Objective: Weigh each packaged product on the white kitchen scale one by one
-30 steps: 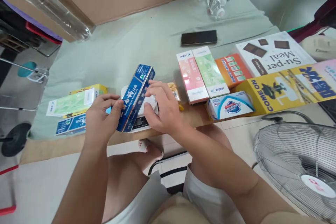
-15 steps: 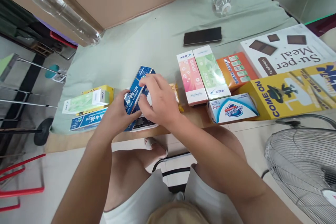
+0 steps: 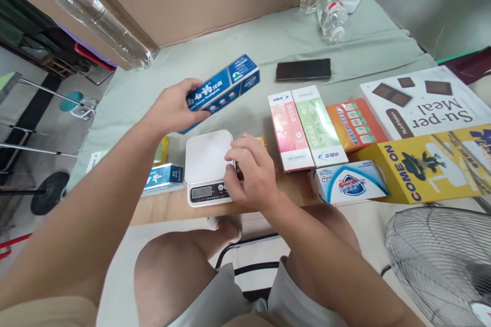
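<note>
A blue toothpaste box (image 3: 226, 84) is in my left hand (image 3: 177, 104), gripped at its near end and tilted up to the right, above the table. Below it lies a white kitchen scale (image 3: 209, 158) with a bare platform and a dark display panel. Beside the scale's right edge hovers my right hand (image 3: 251, 171), fingers loosely bent and thumb apart, holding nothing that I can see. It hides part of the panel and most of a yellow item (image 3: 262, 140) behind it. Another blue toothpaste box (image 3: 164, 176) lies left of the scale, partly behind my left forearm.
To the right sit a pink box (image 3: 290, 133), a green box (image 3: 319, 125), an orange box (image 3: 356, 125), a Safeguard soap box (image 3: 349, 182), a yellow box (image 3: 418, 163) and a white Su-per Meal box (image 3: 425, 97). A phone (image 3: 303, 69) and bottles lie farther back. A fan (image 3: 441, 255) stands lower right.
My left hand has lifted the toothpaste box up and away from over the scale, baring the platform. My right hand has let go of the box and moved down beside the scale.
</note>
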`<state>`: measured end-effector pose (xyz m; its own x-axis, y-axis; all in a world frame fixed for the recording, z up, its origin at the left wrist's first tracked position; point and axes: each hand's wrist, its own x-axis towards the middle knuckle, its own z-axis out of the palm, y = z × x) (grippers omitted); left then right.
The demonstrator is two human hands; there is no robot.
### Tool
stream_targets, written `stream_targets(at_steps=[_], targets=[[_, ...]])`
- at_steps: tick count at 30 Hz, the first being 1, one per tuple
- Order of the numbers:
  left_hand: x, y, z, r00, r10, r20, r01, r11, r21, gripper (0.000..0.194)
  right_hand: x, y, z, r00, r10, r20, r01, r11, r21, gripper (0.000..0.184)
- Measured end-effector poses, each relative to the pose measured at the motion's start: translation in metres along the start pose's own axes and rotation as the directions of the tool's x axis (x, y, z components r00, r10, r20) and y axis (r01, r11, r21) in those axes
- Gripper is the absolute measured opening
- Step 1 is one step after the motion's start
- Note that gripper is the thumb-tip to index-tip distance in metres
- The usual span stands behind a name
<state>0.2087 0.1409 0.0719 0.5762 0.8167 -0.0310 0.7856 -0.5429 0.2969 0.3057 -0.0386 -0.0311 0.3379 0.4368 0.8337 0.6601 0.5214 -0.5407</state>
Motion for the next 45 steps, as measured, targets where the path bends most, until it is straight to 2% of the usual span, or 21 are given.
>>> stream_targets(at_steps=[3, 6, 10, 14, 17, 21, 26, 33, 38, 40, 42, 44, 45], targets=[[0.05, 0.003, 0.016, 0.992, 0.091, 0.084, -0.085, 0.994, -0.071, 0.075, 0.005, 0.007, 0.004, 1.0, 0.012, -0.015, -0.013, 0.999, -0.041, 0.023], [0.084, 0.009, 0.038, 0.968, 0.182, 0.175, -0.169, 0.982, -0.088, 0.075, 0.012, 0.013, 0.006, 0.998, 0.063, -0.018, -0.064, 0.995, -0.077, 0.021], [0.106, 0.009, 0.059, 0.906, 0.278, 0.32, -0.254, 0.96, -0.118, 0.082, 0.017, 0.015, 0.005, 0.99, 0.141, -0.003, -0.14, 0.981, -0.137, 0.016], [0.116, 0.005, 0.063, 0.86, 0.285, 0.423, -0.201, 0.951, -0.234, 0.085, 0.021, 0.014, 0.005, 0.993, 0.113, -0.03, -0.117, 0.974, -0.196, 0.021], [0.12, 0.008, 0.065, 0.88, 0.281, 0.382, -0.153, 0.931, -0.332, 0.064, 0.021, 0.013, 0.008, 0.993, 0.112, -0.033, -0.116, 0.968, -0.223, 0.021], [0.122, 0.02, 0.075, 0.895, 0.316, 0.315, -0.23, 0.932, -0.282, 0.047, 0.019, 0.012, 0.013, 0.993, 0.118, -0.022, -0.12, 0.966, -0.227, 0.022], [0.121, 0.034, 0.084, 0.894, 0.333, 0.301, -0.237, 0.92, -0.312, 0.044, 0.017, 0.013, 0.016, 0.995, 0.093, -0.029, -0.097, 0.965, -0.242, 0.022], [0.117, 0.05, 0.085, 0.881, 0.362, 0.304, -0.269, 0.913, -0.308, 0.037, 0.016, 0.013, 0.017, 0.997, 0.082, -0.006, -0.081, 0.969, -0.234, 0.023], [0.118, 0.054, 0.083, 0.853, 0.399, 0.337, -0.284, 0.896, -0.342, 0.038, 0.018, 0.014, 0.015, 0.998, 0.064, -0.008, -0.064, 0.972, -0.226, 0.022], [0.116, 0.056, 0.083, 0.868, 0.374, 0.327, -0.277, 0.91, -0.307, 0.037, 0.019, 0.015, 0.013, 0.998, 0.062, 0.007, -0.059, 0.973, -0.223, 0.022], [0.109, 0.059, 0.081, 0.913, 0.336, 0.232, -0.268, 0.921, -0.282, 0.035, 0.02, 0.014, 0.012, 0.998, 0.059, 0.013, -0.055, 0.974, -0.219, 0.022], [0.092, 0.06, 0.073, 0.961, 0.274, 0.035, -0.252, 0.923, -0.291, 0.021, 0.02, 0.013, 0.011, 0.999, 0.048, 0.011, -0.045, 0.975, -0.216, 0.022], [0.08, 0.06, 0.068, 0.97, 0.232, -0.074, -0.244, 0.92, -0.308, 0.011, 0.02, 0.011, 0.01, 0.999, 0.041, 0.011, -0.038, 0.976, -0.214, 0.023]])
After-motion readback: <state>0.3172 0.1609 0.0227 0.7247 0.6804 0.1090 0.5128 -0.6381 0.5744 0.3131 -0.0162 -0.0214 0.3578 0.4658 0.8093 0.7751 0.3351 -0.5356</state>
